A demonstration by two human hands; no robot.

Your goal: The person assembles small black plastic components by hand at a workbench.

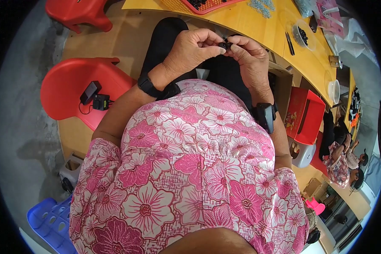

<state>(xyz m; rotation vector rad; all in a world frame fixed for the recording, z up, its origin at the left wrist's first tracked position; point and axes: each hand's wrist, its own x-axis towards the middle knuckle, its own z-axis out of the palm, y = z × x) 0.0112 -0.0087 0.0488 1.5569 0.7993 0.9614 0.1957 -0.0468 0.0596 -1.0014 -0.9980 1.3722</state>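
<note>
Above my lap, my left hand [195, 47] and my right hand [250, 57] meet fingertip to fingertip. Each pinches a small black part [225, 45] between thumb and forefinger. Fingers cover much of it, so I cannot tell its exact kind or whether it is one piece or two. Both wrists wear black bands. Just beyond my hands runs the edge of a yellow table [241, 21]. On it, to the right, a clear round tub [299, 39] holds many small black pieces, with a black pen [290, 44] lying beside it.
A red tray [211, 6] with black pieces sits at the table's far side, near a pile of small clear pieces [262, 6]. On my left stands a red chair [59, 91] bearing black devices. A red box [305, 116] is at my right; other people sit farther right.
</note>
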